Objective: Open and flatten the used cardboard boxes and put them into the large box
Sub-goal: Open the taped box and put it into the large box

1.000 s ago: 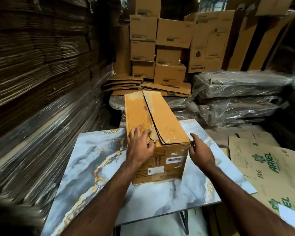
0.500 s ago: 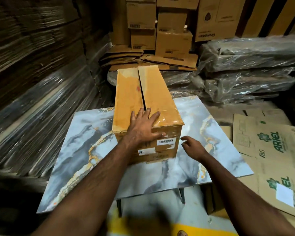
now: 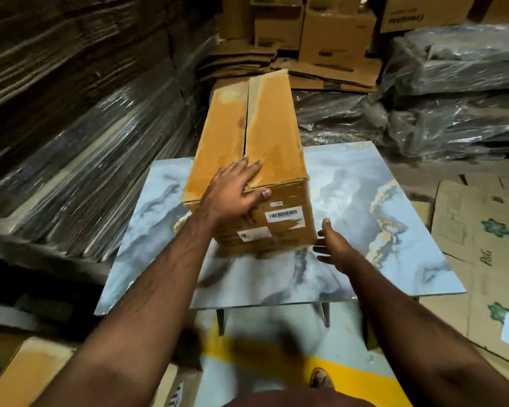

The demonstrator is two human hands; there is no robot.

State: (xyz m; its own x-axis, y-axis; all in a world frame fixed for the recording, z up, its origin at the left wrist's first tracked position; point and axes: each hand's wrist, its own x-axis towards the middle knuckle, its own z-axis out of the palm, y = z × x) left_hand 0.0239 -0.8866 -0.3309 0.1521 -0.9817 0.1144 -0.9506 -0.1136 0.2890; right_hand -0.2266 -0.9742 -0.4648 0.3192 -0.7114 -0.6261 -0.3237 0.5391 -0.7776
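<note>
box (image 3: 249, 160) on marble table (image 3: 350, 183) (cardboard-stacked storeroom)

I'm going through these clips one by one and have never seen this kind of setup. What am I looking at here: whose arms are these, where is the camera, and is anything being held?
There is no machine here. A person wears a wide-angle camera on the head, so the one picture looks forward and down along their own two bare arms.

In the middle stands a closed cardboard box with barcode labels on its near end, on a marble-patterned table. The left hand lies on the box's near top edge, fingers spread flat over the flaps and thumb down the front face; it presses rather than grips. The right hand is open beside the box's lower right corner and holds nothing; I cannot tell whether it touches the box.

Around the table are stacked cartons, plastic-wrapped bundles and, at right, flattened Ariel cardboard.
</note>
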